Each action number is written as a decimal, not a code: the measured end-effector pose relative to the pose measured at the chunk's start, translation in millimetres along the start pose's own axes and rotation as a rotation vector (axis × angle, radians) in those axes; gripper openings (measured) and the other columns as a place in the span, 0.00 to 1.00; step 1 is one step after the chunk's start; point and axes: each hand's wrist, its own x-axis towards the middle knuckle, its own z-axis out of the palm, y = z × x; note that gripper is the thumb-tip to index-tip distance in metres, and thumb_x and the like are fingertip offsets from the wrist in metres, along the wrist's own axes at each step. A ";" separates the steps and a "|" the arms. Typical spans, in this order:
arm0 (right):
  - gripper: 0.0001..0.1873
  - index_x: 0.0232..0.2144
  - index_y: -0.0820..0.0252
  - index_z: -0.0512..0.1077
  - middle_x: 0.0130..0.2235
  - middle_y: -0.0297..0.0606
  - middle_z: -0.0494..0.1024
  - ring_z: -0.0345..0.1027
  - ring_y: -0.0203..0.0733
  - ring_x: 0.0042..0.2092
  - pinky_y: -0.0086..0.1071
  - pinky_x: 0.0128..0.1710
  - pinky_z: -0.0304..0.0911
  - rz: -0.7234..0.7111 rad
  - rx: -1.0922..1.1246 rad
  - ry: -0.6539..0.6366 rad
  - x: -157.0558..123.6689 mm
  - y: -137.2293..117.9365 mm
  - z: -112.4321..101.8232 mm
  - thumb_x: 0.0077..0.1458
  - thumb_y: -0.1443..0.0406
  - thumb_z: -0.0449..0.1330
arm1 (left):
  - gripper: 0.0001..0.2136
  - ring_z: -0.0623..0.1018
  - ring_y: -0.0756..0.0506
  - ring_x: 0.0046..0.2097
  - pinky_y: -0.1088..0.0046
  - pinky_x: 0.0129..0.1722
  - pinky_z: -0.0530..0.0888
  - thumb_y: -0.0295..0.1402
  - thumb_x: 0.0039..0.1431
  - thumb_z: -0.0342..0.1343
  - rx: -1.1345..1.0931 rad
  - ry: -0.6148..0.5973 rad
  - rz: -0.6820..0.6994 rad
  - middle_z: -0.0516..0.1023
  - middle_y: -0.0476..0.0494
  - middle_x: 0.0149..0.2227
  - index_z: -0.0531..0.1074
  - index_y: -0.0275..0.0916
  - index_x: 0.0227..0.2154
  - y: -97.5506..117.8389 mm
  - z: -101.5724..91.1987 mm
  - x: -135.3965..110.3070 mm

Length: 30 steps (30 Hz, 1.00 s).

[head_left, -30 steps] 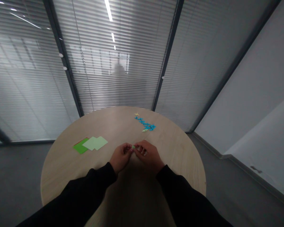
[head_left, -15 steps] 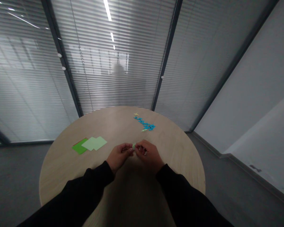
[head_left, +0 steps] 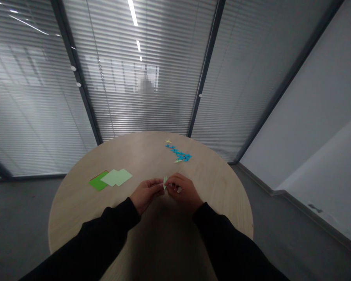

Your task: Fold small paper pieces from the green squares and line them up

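Between my fingertips is a small piece of folded pale green paper [head_left: 165, 182], held over the near middle of the round table. My left hand [head_left: 146, 193] pinches it from the left, thumb and fingers together. From the right, my right hand [head_left: 183, 191] grips it with thumb and forefinger, the other fingers curled. Much of the paper is covered by the fingers, so its exact folded shape is hard to make out.
Left of my hands lie pale green paper squares [head_left: 123, 176] overlapping a brighter green sheet [head_left: 98, 182]. Farther back are several small blue folded paper pieces [head_left: 179, 155], a yellow one [head_left: 168, 141] and a pale green one [head_left: 178, 161]. The wooden table [head_left: 222, 187] stands before blinds.
The folded green paper looks narrower and more upright, with pointed ends showing. My left hand has shifted slightly left; my right fingers have moved a little on the paper.
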 end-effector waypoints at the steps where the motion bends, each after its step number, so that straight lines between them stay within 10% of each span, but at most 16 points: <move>1: 0.07 0.35 0.55 0.76 0.35 0.36 0.74 0.67 0.37 0.33 0.30 0.33 0.65 -0.003 0.001 -0.004 0.1 0.2 -0.1 0.56 0.70 0.59 | 0.14 0.78 0.51 0.33 0.76 0.37 0.75 0.32 0.41 0.74 -0.005 -0.003 -0.003 0.82 0.41 0.36 0.81 0.33 0.33 1.2 0.8 -0.7; 8: 0.08 0.34 0.55 0.77 0.36 0.38 0.78 0.69 0.38 0.33 0.33 0.34 0.66 -0.006 0.059 0.022 0.8 -0.2 -1.2 0.54 0.70 0.59 | 0.17 0.76 0.51 0.32 0.74 0.37 0.74 0.40 0.44 0.73 0.063 -0.007 0.030 0.80 0.43 0.34 0.79 0.34 0.33 -1.2 -0.7 0.3; 18: 0.15 0.34 0.59 0.74 0.32 0.36 0.77 0.70 0.37 0.30 0.30 0.29 0.64 0.471 0.450 0.051 0.8 -2.7 10.8 0.48 0.56 0.68 | 0.13 0.72 0.50 0.27 0.72 0.32 0.68 0.41 0.50 0.66 0.409 0.116 0.303 0.74 0.50 0.24 0.73 0.37 0.30 -0.6 -5.3 2.5; 30: 0.13 0.42 0.57 0.71 0.36 0.38 0.77 0.71 0.38 0.33 0.30 0.30 0.66 0.294 0.257 0.165 0.6 -3.0 14.0 0.53 0.62 0.63 | 0.13 0.75 0.48 0.34 0.69 0.38 0.72 0.38 0.54 0.63 0.439 0.097 0.425 0.76 0.47 0.33 0.70 0.38 0.38 -3.4 1.5 1.3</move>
